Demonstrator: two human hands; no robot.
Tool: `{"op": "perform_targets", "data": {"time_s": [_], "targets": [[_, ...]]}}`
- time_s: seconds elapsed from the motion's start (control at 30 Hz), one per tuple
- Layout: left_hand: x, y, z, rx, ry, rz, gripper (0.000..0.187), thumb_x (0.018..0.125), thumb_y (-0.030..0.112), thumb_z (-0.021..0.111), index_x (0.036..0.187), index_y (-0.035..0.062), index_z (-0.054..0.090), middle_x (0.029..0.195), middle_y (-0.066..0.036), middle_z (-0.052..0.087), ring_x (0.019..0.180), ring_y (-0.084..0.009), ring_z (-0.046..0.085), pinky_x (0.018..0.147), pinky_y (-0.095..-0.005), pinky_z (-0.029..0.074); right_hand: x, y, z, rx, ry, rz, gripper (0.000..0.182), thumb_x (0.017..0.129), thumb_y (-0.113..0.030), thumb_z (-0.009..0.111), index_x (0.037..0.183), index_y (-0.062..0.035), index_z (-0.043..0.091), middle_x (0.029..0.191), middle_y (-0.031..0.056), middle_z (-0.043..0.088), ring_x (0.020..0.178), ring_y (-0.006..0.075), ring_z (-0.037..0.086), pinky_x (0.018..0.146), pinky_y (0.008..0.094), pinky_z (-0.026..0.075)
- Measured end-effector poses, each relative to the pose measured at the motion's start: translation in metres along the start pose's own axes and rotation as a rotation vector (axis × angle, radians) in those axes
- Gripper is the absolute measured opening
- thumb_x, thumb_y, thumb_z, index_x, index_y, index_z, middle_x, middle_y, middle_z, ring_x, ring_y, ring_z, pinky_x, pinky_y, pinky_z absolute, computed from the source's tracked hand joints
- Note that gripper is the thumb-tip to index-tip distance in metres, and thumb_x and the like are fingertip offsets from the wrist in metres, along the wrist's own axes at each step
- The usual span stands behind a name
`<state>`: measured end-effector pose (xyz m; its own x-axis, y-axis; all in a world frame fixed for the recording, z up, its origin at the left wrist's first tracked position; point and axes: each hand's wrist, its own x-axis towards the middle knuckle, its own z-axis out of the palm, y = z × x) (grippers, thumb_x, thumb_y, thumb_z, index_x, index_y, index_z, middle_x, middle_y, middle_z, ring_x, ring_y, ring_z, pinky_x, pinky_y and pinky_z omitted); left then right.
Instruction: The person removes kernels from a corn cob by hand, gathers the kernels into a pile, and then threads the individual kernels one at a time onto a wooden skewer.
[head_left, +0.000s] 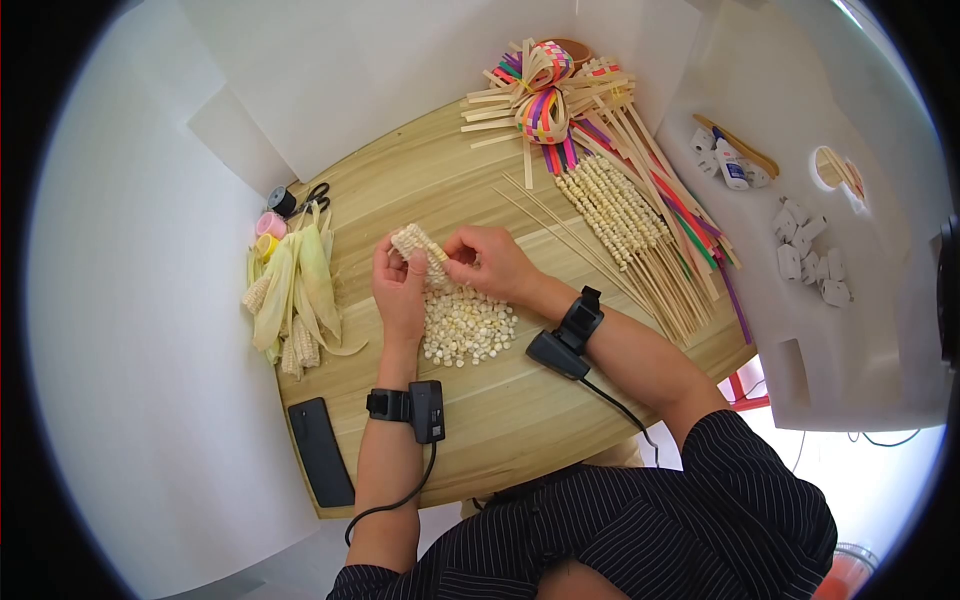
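Note:
A pale ear of corn (pixel 420 243) is gripped in my left hand (pixel 400 290), tilted above the table. My right hand (pixel 496 264) is closed, thumb and fingertips pressed against the right side of the corn; any kernel between those fingertips is too small to make out. Directly below both hands lies a loose pile of corn kernels (pixel 470 330) on the wooden table (pixel 480 410). Corn husks (pixel 300 285) and cobs (pixel 302 347) are heaped at the left edge, away from my hands.
Scissors (pixel 316 197) and thread spools (pixel 281 202) sit behind the husks. A black phone (pixel 321 452) lies front left. Kernel-threaded sticks (pixel 620 215), bare sticks (pixel 590 250) and woven strip balls (pixel 544 115) occupy the right and back. A glue bottle (pixel 731 165) is on the right-hand white surface.

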<state>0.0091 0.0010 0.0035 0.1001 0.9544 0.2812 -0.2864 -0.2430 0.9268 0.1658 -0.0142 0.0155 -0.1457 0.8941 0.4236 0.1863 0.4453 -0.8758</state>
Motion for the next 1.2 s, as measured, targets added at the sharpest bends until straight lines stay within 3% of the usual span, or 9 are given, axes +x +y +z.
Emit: {"op": "perform_targets", "data": {"time_s": [0.23, 0.53, 0.73, 0.8, 0.93, 1.13, 1.2], "targets": [[0.000, -0.002, -0.001, -0.010, -0.012, 0.007, 0.036, 0.089, 0.012, 0.055, 0.119, 0.0006, 0.041, 0.108, -0.009, 0.054, 0.096, -0.0128, 0.052, 0.083, -0.0243, 0.043, 0.000, 0.000, 0.002, -0.043, 0.015, -0.023, 0.013, 0.075, -0.009, 0.062, 0.081, 0.0016, 0.057, 0.066, 0.0088, 0.060, 0.058, 0.0128, 0.059, 0.054, 0.0250, 0.046], [0.001, -0.005, -0.004, -0.084, -0.001, -0.074, 0.036, 0.090, 0.013, 0.053, 0.120, -0.0012, 0.041, 0.105, -0.007, 0.056, 0.093, -0.0114, 0.054, 0.079, -0.0238, 0.045, -0.001, 0.004, 0.000, -0.007, 0.015, -0.035, 0.011, 0.080, -0.010, 0.055, 0.082, 0.0008, 0.058, 0.065, 0.0058, 0.057, 0.059, 0.0095, 0.052, 0.054, 0.0241, 0.043], [0.002, 0.000, -0.003, -0.160, 0.077, -0.080, 0.034, 0.091, 0.017, 0.051, 0.119, -0.0005, 0.042, 0.101, -0.006, 0.057, 0.086, -0.0106, 0.055, 0.073, -0.0237, 0.046, 0.001, 0.008, -0.005, -0.007, 0.021, -0.012, 0.021, 0.086, -0.017, 0.050, 0.076, 0.0005, 0.056, 0.063, 0.0042, 0.054, 0.057, 0.0096, 0.048, 0.052, 0.0244, 0.040], [0.003, 0.000, -0.003, -0.184, 0.110, -0.060, 0.032, 0.092, 0.017, 0.050, 0.118, -0.0001, 0.043, 0.100, -0.006, 0.057, 0.084, -0.0105, 0.055, 0.071, -0.0240, 0.046, 0.000, 0.006, -0.007, -0.048, -0.162, 0.032, 0.029, 0.088, -0.023, 0.049, 0.073, 0.0001, 0.058, 0.064, 0.0050, 0.055, 0.058, 0.0103, 0.049, 0.053, 0.0250, 0.040], [0.005, -0.001, -0.007, -0.246, 0.136, -0.029, 0.025, 0.092, 0.016, 0.048, 0.112, 0.0008, 0.046, 0.098, -0.005, 0.057, 0.086, -0.0118, 0.055, 0.074, -0.0264, 0.046, -0.002, 0.005, -0.002, 0.040, -0.088, 0.077, 0.032, 0.090, -0.026, 0.048, 0.073, -0.0003, 0.059, 0.064, 0.0067, 0.056, 0.061, 0.0112, 0.051, 0.056, 0.0262, 0.041], [0.006, -0.001, -0.010, -0.316, 0.149, -0.041, 0.021, 0.093, 0.016, 0.046, 0.108, 0.0013, 0.049, 0.097, -0.005, 0.058, 0.087, -0.0138, 0.055, 0.076, -0.0280, 0.045, 0.002, 0.009, -0.004, -0.114, -0.003, 0.026, 0.032, 0.091, -0.025, 0.046, 0.082, 0.0012, 0.062, 0.073, 0.0105, 0.061, 0.068, 0.0176, 0.057, 0.062, 0.0286, 0.044], [0.006, -0.002, -0.011, -0.327, 0.162, -0.044, 0.021, 0.093, 0.016, 0.046, 0.107, 0.0014, 0.050, 0.097, -0.005, 0.058, 0.087, -0.0140, 0.056, 0.076, -0.0281, 0.046, 0.002, 0.010, 0.000, -0.129, 0.084, 0.085, 0.031, 0.091, -0.024, 0.045, 0.094, 0.0019, 0.062, 0.083, 0.0133, 0.064, 0.077, 0.0206, 0.060, 0.068, 0.0294, 0.046]]}}
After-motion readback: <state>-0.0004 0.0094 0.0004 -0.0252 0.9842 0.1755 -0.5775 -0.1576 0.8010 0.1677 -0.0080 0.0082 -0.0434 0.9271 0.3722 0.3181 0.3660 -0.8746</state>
